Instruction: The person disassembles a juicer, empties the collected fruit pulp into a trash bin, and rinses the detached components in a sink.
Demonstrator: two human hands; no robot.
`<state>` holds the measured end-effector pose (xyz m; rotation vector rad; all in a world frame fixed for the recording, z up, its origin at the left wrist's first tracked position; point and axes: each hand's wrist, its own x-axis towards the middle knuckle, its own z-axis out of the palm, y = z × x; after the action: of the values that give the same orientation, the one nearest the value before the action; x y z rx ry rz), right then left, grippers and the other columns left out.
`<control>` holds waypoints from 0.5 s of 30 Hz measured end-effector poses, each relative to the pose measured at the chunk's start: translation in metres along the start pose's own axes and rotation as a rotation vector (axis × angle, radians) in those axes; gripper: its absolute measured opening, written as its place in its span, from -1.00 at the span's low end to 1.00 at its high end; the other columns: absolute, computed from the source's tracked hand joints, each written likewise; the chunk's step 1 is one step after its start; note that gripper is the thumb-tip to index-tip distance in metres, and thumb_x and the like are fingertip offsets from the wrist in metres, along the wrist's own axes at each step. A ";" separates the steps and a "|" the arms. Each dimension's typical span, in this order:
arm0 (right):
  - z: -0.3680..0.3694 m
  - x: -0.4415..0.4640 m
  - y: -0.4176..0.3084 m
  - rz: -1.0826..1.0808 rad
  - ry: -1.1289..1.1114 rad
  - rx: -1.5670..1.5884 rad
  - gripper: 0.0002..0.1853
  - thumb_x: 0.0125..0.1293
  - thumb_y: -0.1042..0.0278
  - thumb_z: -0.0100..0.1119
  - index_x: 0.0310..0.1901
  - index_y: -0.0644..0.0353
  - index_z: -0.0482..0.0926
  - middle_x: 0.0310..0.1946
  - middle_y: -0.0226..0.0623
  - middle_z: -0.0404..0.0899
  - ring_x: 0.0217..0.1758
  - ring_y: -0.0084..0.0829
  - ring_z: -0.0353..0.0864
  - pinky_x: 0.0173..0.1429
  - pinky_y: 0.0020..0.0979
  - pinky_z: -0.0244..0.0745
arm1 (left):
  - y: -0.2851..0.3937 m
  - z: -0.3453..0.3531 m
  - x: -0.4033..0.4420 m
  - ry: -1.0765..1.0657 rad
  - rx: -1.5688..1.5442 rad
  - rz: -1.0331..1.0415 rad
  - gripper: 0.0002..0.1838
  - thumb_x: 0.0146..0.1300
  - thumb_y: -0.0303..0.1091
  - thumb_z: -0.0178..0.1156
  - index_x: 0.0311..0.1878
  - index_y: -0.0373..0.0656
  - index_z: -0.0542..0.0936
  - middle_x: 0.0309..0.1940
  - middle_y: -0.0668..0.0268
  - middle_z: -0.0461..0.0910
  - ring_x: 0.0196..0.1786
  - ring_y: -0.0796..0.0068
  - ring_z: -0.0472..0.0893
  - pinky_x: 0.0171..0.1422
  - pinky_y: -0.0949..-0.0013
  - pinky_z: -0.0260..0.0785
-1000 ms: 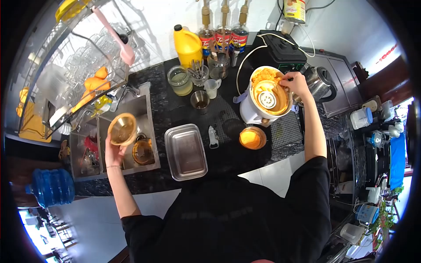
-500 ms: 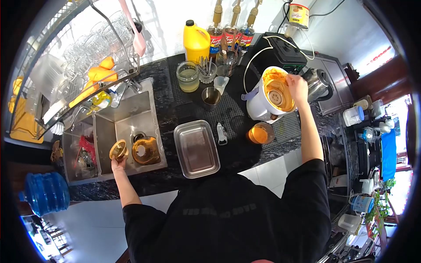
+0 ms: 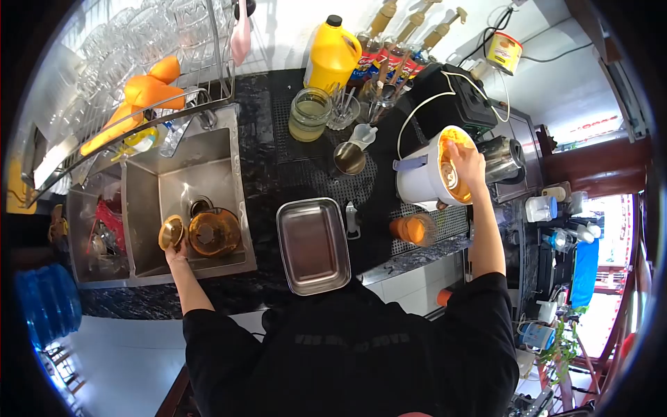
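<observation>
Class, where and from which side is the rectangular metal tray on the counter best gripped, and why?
Probably by its two long rims, coming from the left and right: the metal tray lies flat, open side up, with a raised rim all round. On the right, grip clear of the small metal tool beside it.

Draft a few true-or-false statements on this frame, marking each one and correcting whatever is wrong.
1. The left hand holds a gold-coloured bowl over the sink. True.
2. The metal tray lies on the black counter. True.
3. The right hand grips the metal tray. False: the right hand is at the mouth of the white container.
4. The yellow jug has a red cap. False: the yellow jug's cap is black.
5. The amber container stands on the counter. False: the amber container is in the sink.
</observation>
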<state>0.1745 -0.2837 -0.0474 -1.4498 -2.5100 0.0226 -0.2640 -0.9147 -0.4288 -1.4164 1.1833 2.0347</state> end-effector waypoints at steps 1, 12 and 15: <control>-0.007 0.004 -0.004 0.041 -0.074 -0.028 -0.44 0.24 -0.19 -0.12 -0.29 0.21 0.64 -0.41 -0.03 0.61 -0.33 -0.01 0.58 -0.18 -0.21 0.45 | -0.001 -0.002 0.005 0.015 0.014 -0.003 -0.58 0.26 -0.23 0.03 0.16 -0.15 0.32 0.06 0.08 0.38 0.07 0.02 0.41 0.06 -0.18 0.31; -0.003 0.028 0.003 0.085 -0.291 -0.180 -0.48 0.23 -0.09 -0.11 -0.36 0.27 0.64 -0.43 -0.05 0.61 -0.40 -0.05 0.57 -0.24 -0.24 0.44 | -0.004 -0.009 0.021 0.114 0.210 0.021 -0.60 0.22 -0.21 0.06 0.12 -0.07 0.39 0.02 0.18 0.45 0.02 0.09 0.46 0.02 -0.03 0.37; -0.011 0.026 -0.014 0.044 -0.203 -0.184 -0.53 0.23 -0.01 -0.09 -0.33 0.28 0.63 -0.42 -0.04 0.61 -0.40 -0.05 0.57 -0.25 -0.23 0.44 | -0.013 -0.019 0.020 0.116 0.245 0.035 -0.60 0.21 -0.21 0.07 0.11 -0.05 0.41 0.00 0.21 0.47 0.01 0.11 0.47 0.00 0.01 0.38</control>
<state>0.1530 -0.2697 -0.0298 -1.6500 -2.7024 -0.0578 -0.2523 -0.9258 -0.4541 -1.4158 1.4592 1.7771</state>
